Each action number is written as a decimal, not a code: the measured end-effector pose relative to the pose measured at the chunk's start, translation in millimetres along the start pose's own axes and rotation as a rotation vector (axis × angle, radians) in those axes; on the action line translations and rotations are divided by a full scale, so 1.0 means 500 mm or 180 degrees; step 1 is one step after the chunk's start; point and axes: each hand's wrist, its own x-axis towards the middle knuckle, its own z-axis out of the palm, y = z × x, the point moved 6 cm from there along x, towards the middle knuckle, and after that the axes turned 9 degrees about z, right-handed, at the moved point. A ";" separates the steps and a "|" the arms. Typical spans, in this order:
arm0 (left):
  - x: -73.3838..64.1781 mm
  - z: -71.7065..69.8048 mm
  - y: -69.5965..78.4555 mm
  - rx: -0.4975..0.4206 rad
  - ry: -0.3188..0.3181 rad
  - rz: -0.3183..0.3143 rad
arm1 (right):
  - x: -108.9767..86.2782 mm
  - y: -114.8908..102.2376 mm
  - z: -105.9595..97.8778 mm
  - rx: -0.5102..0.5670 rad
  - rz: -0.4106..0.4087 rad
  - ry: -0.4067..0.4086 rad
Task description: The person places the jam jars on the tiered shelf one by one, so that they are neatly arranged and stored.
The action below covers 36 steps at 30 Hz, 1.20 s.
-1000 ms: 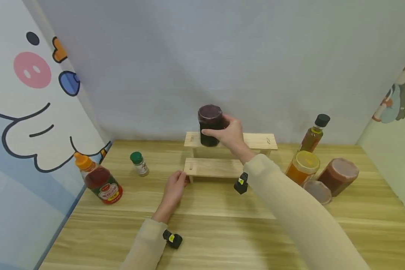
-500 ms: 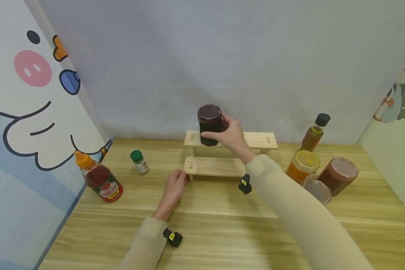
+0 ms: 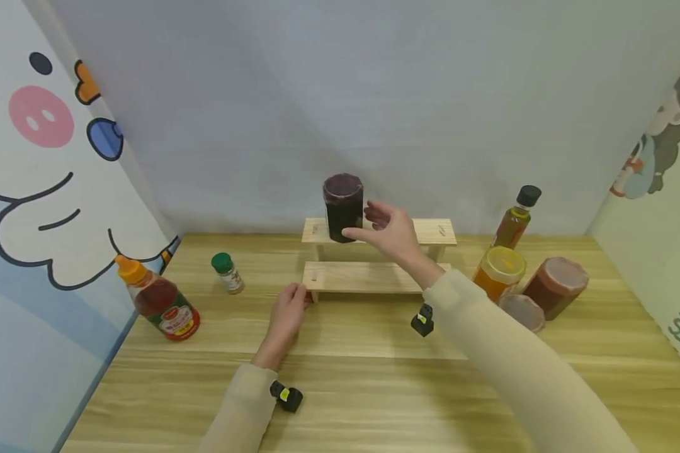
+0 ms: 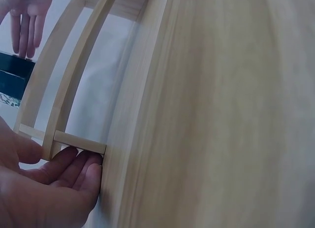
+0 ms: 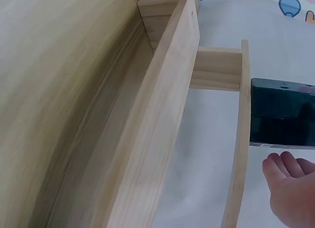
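Observation:
A jar of dark purple contents (image 3: 343, 207) stands upright on the left part of the upper step of a small wooden two-step shelf (image 3: 362, 277). My right hand (image 3: 393, 234) is just to the right of this jar, fingers spread and apart from it. In the right wrist view a gap shows between the fingertips (image 5: 276, 165) and the dark jar (image 5: 283, 113). My left hand (image 3: 289, 311) grips the left end of the lower step, the thumb on the board (image 4: 49, 145) and the curled fingers (image 4: 74, 169) against its leg.
On the left stand a red sauce bottle (image 3: 170, 308) with an orange cap and a green-capped spice jar (image 3: 228, 274). To the right are a black-capped bottle (image 3: 512, 223), a yellow-lidded jar (image 3: 495, 277), a reddish-brown jar (image 3: 555, 289) and a short jar (image 3: 521, 313). A wall rises behind the shelf.
My right hand has let go of the dark jar and drawn back to the right, its fingers opening. The jar stays on the upper step. My left hand keeps its hold on the shelf.

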 end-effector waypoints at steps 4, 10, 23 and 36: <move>0.001 0.001 0.001 -0.0035 -0.0024 -0.0027 | -0.022 -0.002 -0.010 0.0112 -0.0028 -0.0045; 0.001 0.004 0.002 0.0008 -0.0012 -0.0024 | -0.061 -0.013 -0.029 0.0168 -0.0212 -0.0057; 0.000 0.003 0.002 0.0070 -0.0064 -0.0080 | -0.139 -0.006 -0.088 -0.0128 -0.0513 -0.0081; -0.001 0.005 0.007 -0.0014 -0.0081 -0.0056 | -0.193 -0.016 -0.191 0.0069 -0.0437 0.0095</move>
